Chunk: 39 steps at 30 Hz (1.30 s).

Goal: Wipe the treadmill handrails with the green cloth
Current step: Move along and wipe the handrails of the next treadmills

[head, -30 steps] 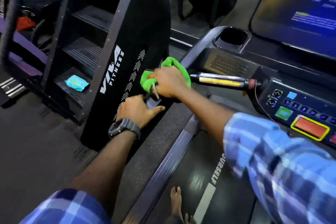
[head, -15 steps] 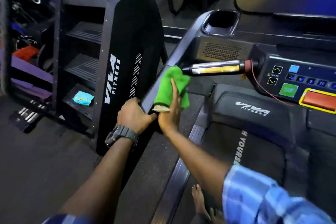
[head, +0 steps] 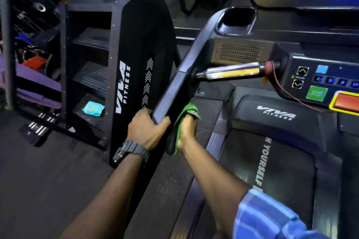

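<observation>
The treadmill's dark left handrail slopes down from the console toward me. My left hand, with a black watch on the wrist, grips the handrail's near end from the outer side. Just right of it, my right hand presses the green cloth against the handrail's inner side, under its lower end; the cloth wraps over my fingers and hangs below my palm. A chrome pulse grip juts sideways from the rail toward the console.
The console with coloured buttons, a red safety cord and a cup holder lies ahead right. The belt runs below. A black stair machine stands close on the left, a blue packet on its lowest step.
My right hand has slid the green cloth down the handrail toward me, from beside the chrome grip to the inner side near my left hand, which kept its hold.
</observation>
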Each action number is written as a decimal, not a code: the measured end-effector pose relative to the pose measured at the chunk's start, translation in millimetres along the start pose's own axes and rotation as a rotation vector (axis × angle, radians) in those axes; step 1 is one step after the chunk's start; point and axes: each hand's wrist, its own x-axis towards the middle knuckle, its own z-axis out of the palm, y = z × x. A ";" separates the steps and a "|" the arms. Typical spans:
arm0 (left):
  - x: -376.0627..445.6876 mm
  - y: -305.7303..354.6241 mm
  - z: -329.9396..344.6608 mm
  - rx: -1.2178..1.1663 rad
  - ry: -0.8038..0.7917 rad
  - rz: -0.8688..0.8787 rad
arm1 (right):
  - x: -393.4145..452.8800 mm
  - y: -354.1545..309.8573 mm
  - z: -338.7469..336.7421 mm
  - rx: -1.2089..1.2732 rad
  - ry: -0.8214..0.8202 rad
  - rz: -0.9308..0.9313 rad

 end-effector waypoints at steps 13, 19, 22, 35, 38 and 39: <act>7.5 -7.6 -0.9 -0.099 0.036 -0.082 | -21.1 -101.0 53.2 -1.828 -0.139 -1.232; -6.3 -27.4 -17.9 -0.255 -0.115 -0.105 | -46.8 -118.0 97.1 -2.398 -0.583 -1.023; -23.6 -53.7 -26.0 -0.181 -0.235 -0.050 | -47.6 -117.1 52.3 -2.156 -0.884 -1.128; -75.9 -107.0 -21.7 0.056 -0.302 -0.101 | -84.2 -61.8 13.9 -1.978 -0.954 -1.337; -74.2 -101.1 -20.3 0.068 -0.293 -0.110 | -61.1 -87.7 -23.5 -1.914 -0.990 -1.291; -74.3 -100.6 -20.7 0.063 -0.286 -0.111 | -55.0 -96.0 -19.3 -1.929 -0.903 -1.263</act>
